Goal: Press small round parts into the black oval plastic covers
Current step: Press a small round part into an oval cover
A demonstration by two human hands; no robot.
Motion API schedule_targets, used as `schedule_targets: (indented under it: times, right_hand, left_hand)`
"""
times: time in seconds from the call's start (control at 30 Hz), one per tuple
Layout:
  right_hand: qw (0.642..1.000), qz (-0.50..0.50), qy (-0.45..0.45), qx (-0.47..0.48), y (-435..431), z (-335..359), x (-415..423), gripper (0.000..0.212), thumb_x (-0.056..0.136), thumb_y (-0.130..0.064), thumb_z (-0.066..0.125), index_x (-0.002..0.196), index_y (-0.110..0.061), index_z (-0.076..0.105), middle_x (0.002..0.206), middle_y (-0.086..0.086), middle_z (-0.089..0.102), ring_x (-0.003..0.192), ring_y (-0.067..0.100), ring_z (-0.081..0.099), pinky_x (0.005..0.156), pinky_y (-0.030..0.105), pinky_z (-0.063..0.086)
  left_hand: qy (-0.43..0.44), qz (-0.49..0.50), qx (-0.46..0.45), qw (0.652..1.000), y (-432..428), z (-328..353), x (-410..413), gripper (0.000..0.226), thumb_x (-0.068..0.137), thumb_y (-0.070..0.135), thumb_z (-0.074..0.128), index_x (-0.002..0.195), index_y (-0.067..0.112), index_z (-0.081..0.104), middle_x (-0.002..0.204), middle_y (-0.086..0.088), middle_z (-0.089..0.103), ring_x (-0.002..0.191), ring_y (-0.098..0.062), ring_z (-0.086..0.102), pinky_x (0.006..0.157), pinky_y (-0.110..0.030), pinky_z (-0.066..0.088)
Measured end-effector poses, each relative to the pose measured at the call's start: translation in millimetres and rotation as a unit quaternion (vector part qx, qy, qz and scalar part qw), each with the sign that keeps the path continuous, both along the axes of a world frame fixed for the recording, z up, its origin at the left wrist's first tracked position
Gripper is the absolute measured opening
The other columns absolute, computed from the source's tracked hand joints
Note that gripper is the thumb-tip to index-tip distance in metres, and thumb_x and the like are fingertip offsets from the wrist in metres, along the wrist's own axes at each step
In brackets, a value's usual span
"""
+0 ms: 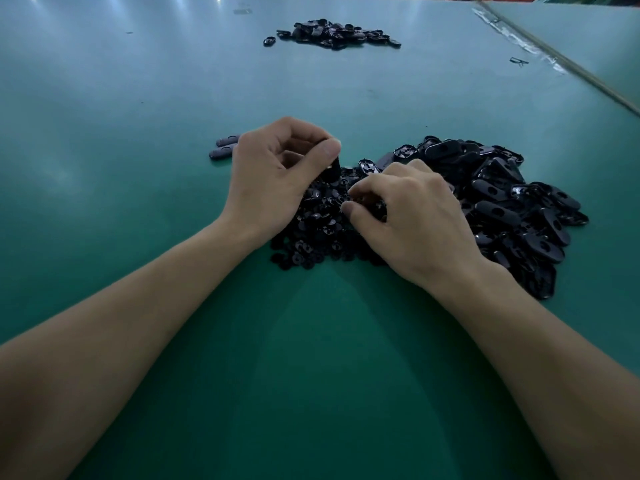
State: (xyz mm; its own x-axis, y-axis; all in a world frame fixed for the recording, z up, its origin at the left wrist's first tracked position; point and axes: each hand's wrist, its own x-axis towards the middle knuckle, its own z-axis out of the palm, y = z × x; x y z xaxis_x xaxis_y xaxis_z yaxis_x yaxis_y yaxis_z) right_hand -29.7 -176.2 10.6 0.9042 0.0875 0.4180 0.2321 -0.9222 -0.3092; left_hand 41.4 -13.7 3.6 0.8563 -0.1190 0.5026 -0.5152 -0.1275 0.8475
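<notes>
My left hand [277, 174] holds a black oval cover [333, 169] upright between thumb and curled fingers, just above a heap of small round black parts [311, 237]. My right hand [408, 209] reaches into that heap, thumb and fingertips pinching at a small round part; the part itself is hidden by the fingers. A large pile of black oval covers [502, 202] lies right of my right hand.
Three oval covers [223, 147] lie in a row left of my left hand. Another pile of black covers [332, 32] sits far across the green table [138, 237]. A table seam with tape [540, 50] runs along the far right.
</notes>
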Motion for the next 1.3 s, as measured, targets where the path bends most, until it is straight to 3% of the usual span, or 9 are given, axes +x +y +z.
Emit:
schedule_targets:
  times: [0.4,0.57,0.7,0.8,0.9,1.0,1.1,1.17,1.3]
  right_hand:
    - [1.000,0.011,0.011,0.015,2.2,-0.2,0.2,0.015,0.093,-0.027,0.066,0.102,-0.021,0.076,0.096,0.003,0.067,0.100,0.024,0.053,0.091,0.033,0.041]
    - [0.998,0.025,-0.025,0.058,2.4,0.2,0.7,0.013,0.096,-0.022,0.061,0.099,-0.014,0.071,0.092,0.004,0.071,0.089,0.026,0.061,0.085,0.041,0.048]
    - [0.993,0.037,-0.032,0.110,2.7,-0.1,1.7,0.011,0.098,-0.017,0.056,0.098,-0.009,0.063,0.083,0.004,0.068,0.076,0.025,0.063,0.072,0.044,0.052]
    - [0.988,0.037,-0.063,0.134,2.7,-0.1,1.5,0.008,0.095,-0.014,0.060,0.095,-0.008,0.066,0.078,0.002,0.067,0.071,0.021,0.062,0.070,0.042,0.052]
    - [0.983,0.026,-0.086,0.161,2.5,-0.2,1.5,0.007,0.090,-0.013,0.066,0.093,-0.010,0.072,0.078,0.000,0.069,0.071,0.016,0.063,0.072,0.034,0.053]
    - [0.975,0.014,-0.096,0.200,2.3,0.8,1.2,0.006,0.089,-0.017,0.070,0.092,-0.015,0.075,0.079,-0.005,0.071,0.070,0.008,0.063,0.070,0.018,0.050]
    - [0.965,0.013,-0.116,0.233,3.9,2.8,1.4,0.009,0.089,-0.016,0.070,0.096,-0.015,0.076,0.079,-0.011,0.071,0.075,0.007,0.065,0.072,0.020,0.052]
    - [0.958,0.013,-0.118,0.261,3.9,4.3,2.0,0.015,0.090,-0.014,0.070,0.104,-0.015,0.075,0.080,-0.016,0.068,0.077,0.005,0.067,0.076,0.022,0.054]
    - [0.947,0.013,-0.104,0.303,0.5,4.7,4.3,0.010,0.089,-0.015,0.072,0.096,-0.023,0.076,0.084,-0.017,0.069,0.078,0.004,0.067,0.076,0.025,0.054]
  left_hand:
    - [0.035,0.003,-0.021,0.999,0.2,1.4,0.7,0.009,0.090,0.021,0.073,0.084,0.028,0.069,0.069,0.015,0.071,0.059,-0.003,0.063,0.058,-0.020,0.053]
    - [0.013,0.021,0.002,1.000,-0.5,1.5,0.4,0.009,0.092,0.026,0.069,0.085,0.031,0.066,0.072,0.015,0.069,0.063,-0.012,0.066,0.067,-0.045,0.061]
    - [-0.011,0.007,0.023,1.000,-3.0,2.9,-4.5,0.010,0.096,0.026,0.064,0.089,0.033,0.061,0.079,0.010,0.065,0.064,-0.011,0.071,0.061,-0.030,0.061]
    - [-0.016,-0.021,0.027,0.999,-3.0,1.8,-5.7,0.011,0.098,0.021,0.061,0.098,0.033,0.061,0.087,0.007,0.062,0.068,-0.015,0.074,0.062,-0.029,0.060]
    - [-0.035,-0.030,0.050,0.998,-2.7,0.2,-3.6,0.024,0.097,0.017,0.062,0.114,0.033,0.063,0.097,0.005,0.063,0.073,-0.013,0.074,0.070,-0.028,0.060]
    - [-0.034,-0.037,0.059,0.997,-4.0,-2.2,-1.3,0.042,0.095,0.009,0.062,0.132,0.029,0.056,0.105,0.003,0.063,0.079,-0.011,0.074,0.077,-0.026,0.059]
    - [-0.016,-0.059,0.059,0.996,-3.9,-2.9,-2.4,0.052,0.092,0.004,0.066,0.138,0.024,0.052,0.099,0.008,0.068,0.083,-0.010,0.074,0.080,-0.024,0.057]
    - [-0.008,-0.066,0.066,0.996,-2.3,-2.5,-3.3,0.054,0.087,0.006,0.072,0.133,0.028,0.055,0.091,0.012,0.073,0.081,-0.008,0.074,0.079,-0.020,0.056]
    - [-0.004,-0.057,0.070,0.996,-2.7,-1.1,-4.1,0.035,0.081,0.007,0.079,0.098,0.032,0.062,0.079,0.017,0.073,0.074,-0.003,0.071,0.072,-0.018,0.055]
